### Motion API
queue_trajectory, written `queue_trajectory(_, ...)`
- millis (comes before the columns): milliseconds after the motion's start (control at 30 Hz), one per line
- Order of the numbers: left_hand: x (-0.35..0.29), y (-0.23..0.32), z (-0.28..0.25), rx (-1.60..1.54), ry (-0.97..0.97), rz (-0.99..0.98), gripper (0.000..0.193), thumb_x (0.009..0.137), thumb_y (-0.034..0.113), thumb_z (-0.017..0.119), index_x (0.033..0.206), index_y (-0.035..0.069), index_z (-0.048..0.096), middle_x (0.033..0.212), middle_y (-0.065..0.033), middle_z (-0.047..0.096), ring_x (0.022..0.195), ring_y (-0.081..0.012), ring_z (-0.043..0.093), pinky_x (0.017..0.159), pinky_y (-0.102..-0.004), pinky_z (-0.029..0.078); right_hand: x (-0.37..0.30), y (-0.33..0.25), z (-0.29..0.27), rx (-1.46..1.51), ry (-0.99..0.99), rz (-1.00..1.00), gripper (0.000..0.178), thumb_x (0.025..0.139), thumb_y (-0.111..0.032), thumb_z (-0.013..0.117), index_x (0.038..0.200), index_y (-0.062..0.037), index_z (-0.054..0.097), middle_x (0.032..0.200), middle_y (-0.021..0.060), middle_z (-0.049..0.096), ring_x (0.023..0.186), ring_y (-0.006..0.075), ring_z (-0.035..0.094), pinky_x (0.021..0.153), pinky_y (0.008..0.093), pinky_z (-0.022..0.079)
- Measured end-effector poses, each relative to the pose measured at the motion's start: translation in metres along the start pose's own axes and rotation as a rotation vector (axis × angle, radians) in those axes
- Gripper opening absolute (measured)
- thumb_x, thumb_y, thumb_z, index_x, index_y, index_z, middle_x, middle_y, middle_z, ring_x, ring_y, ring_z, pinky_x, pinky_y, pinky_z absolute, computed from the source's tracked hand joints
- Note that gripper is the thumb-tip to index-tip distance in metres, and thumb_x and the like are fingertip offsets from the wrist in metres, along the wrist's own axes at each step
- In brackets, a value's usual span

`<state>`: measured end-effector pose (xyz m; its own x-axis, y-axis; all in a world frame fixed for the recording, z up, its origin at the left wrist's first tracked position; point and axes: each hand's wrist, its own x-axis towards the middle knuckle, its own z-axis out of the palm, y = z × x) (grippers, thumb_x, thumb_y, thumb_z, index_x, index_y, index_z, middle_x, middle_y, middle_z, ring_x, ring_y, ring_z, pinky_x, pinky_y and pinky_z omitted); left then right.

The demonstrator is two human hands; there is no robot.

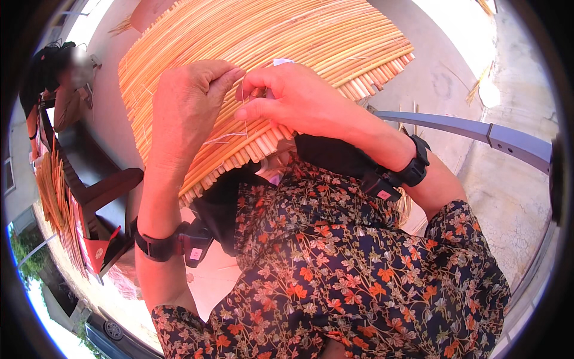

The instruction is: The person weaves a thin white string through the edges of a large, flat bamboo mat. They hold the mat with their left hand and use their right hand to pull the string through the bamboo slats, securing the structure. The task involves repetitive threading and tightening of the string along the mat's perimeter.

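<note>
Reed mat (269, 48): located beneath both hands, in front of the person's body, extending far and to either side of the grip; slender reeds of the upper face run from near left to far right, the mat's apparent long axis; short cut ends along the near edge point toward the body. Left hand (194, 96): thumb and forefinger pinched together above the mat; contents too small to discern. Right hand (296, 99): fingers curled beside a pale thread (246, 127); whether they grip it cannot be determined.
</note>
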<state>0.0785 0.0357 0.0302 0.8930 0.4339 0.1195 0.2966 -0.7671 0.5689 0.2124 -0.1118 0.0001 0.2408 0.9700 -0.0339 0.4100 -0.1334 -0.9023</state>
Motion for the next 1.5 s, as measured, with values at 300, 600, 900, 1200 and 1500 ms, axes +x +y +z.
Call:
queue_trajectory(300,-0.011,0.017,-0.007,-0.068,0.182,-0.090,0.015,0.090,0.008,0.077,0.103,0.004,0.077,0.097,-0.0108,0.073,0.071,-0.0223,0.069,0.065,-0.0318,0.053,-0.011,0.016,-0.002,0.243,0.007,-0.063,0.020,0.088,-0.020,0.075,0.095,-0.0018,0.072,0.077,0.0090,0.069,0.074,0.0205,0.067,0.070,0.0350,0.053)
queue_trajectory(600,-0.073,0.032,0.019,-0.191,0.063,-0.055,0.013,0.089,-0.001,0.077,0.101,0.000,0.073,0.090,-0.0040,0.065,0.069,-0.0094,0.062,0.060,-0.0232,0.047,-0.013,0.026,0.000,0.702,0.026,-0.347,0.005,0.097,-0.005,0.069,0.095,-0.0004,0.069,0.091,0.0007,0.063,0.085,0.0077,0.060,0.077,0.0228,0.053)
queue_trajectory(900,-0.067,0.027,-0.064,-1.358,0.317,-0.056,0.012,0.108,0.014,0.058,0.108,0.003,0.060,0.090,-0.0044,0.053,0.078,-0.0137,0.051,0.069,-0.0272,0.049,-0.004,0.037,-0.008,0.611,-0.004,-0.126,0.031,0.100,-0.008,0.068,0.129,0.0018,0.062,0.103,0.0016,0.068,0.096,0.0065,0.064,0.087,0.0219,0.054)
queue_trajectory(1200,-0.122,-0.077,-0.195,-1.021,0.688,-0.399,0.019,0.098,0.001,0.065,0.116,-0.002,0.061,0.105,-0.0101,0.057,0.081,-0.0153,0.057,0.076,-0.0288,0.051,-0.002,0.030,-0.008,0.513,-0.067,-0.110,0.030,0.098,-0.007,0.067,0.128,0.0005,0.063,0.103,0.0011,0.069,0.093,0.0062,0.063,0.086,0.0226,0.053)
queue_trajectory(1500,-0.119,-0.012,-0.061,0.203,0.187,-0.103,0.021,0.085,-0.008,0.075,0.103,0.001,0.073,0.101,-0.0067,0.058,0.072,-0.0169,0.055,0.067,-0.0292,0.048,-0.004,0.033,-0.007,0.445,-0.051,-0.092,0.032,0.099,-0.006,0.066,0.130,0.0004,0.062,0.104,0.0006,0.068,0.092,0.0053,0.062,0.085,0.0212,0.054)
